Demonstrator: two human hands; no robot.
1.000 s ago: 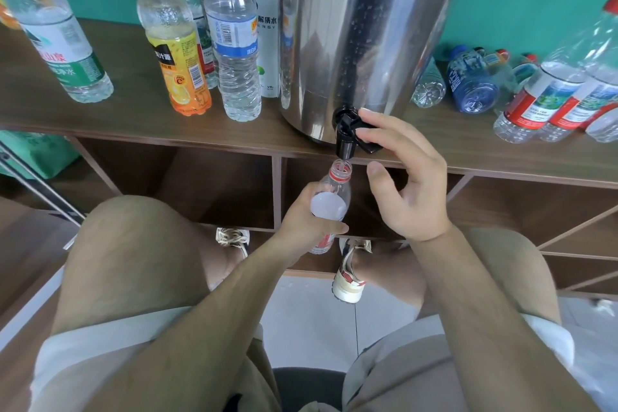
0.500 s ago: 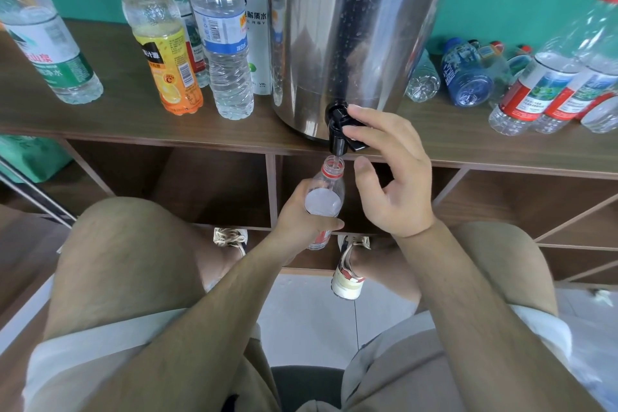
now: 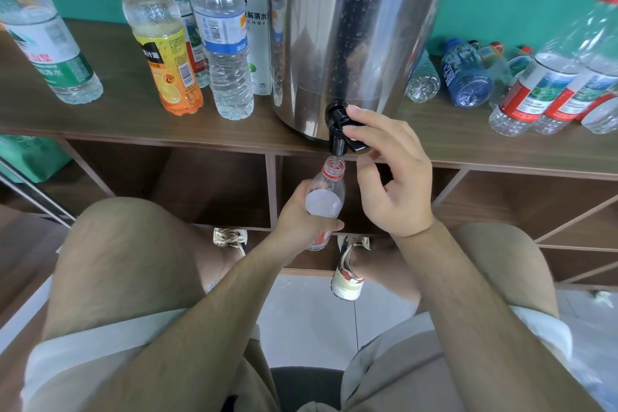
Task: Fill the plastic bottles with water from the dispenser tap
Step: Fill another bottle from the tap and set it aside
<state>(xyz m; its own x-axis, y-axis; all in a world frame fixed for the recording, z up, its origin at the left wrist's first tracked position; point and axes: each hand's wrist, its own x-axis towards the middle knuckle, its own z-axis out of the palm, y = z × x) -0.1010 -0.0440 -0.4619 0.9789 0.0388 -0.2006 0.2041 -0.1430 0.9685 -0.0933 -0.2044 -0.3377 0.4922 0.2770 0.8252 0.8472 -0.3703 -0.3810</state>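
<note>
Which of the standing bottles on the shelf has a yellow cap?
The juice bottle left of the dispenser; it alone has an orange and yellow label.

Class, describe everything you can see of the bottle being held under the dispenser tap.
The bottle is clear plastic, uncapped, with a red ring at its neck and a red-and-white label showing below the fingers. It tilts slightly, its open mouth just beneath the black tap. A pale disc, seemingly water, shows inside. The left hand grips its body.
</note>
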